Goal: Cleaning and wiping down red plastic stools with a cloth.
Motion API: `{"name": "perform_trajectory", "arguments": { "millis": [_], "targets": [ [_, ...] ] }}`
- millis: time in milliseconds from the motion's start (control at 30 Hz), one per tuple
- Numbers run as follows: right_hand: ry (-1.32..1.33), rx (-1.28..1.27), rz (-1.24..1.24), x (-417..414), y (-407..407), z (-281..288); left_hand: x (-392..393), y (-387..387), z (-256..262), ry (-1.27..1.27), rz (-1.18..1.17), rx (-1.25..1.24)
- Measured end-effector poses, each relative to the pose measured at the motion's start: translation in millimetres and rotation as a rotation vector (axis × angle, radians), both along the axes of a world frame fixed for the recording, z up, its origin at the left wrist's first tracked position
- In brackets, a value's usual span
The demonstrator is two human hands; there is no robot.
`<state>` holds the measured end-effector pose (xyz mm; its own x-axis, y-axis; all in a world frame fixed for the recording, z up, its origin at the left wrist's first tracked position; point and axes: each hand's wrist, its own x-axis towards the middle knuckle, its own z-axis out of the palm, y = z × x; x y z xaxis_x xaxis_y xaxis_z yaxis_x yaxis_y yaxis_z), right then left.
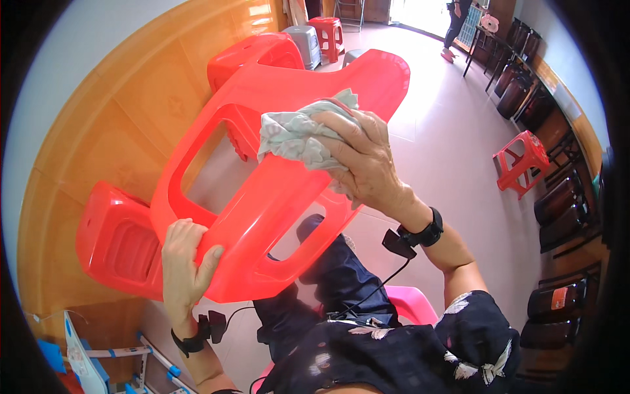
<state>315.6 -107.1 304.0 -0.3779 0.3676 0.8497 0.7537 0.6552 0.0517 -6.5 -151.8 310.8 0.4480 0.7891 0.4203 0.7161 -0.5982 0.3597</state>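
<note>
In front of my lap a large red plastic chair or stool [275, 197] is tilted, its legs and cut-out openings facing several ways. My right hand [366, 157] is closed around a crumpled pale green cloth [290, 133]. That cloth is pressed against an upper edge of the red plastic, near the middle of the piece. At the near left rim, my left hand [187, 261] grips the same piece, with the thumb lying on top and the fingers partly hidden.
More red plastic seats [113, 231] stand along the orange tiled wall [113, 143]. Behind them are a grey stool [303, 44] and a red stool [327, 37]. On the right sit a small red stool [522, 162] and dark chairs [561, 197]. A person [455, 27] stands near the doorway. A blue-and-white metal frame [142, 352] occupies the lower left.
</note>
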Motion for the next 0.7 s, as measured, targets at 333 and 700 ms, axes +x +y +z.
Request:
{"name": "perform_trajectory", "arguments": {
  "millis": [333,700],
  "targets": [
    [0.09,0.089,-0.389,54.5,39.6,6.6,-24.9,2.9,-25.5,-0.088,-0.06,0.03],
    [0.387,0.029,-0.416,-21.1,-2.7,-17.9,-64.0,5.2,-33.3,-0.163,-0.092,-0.022]
  ]
}}
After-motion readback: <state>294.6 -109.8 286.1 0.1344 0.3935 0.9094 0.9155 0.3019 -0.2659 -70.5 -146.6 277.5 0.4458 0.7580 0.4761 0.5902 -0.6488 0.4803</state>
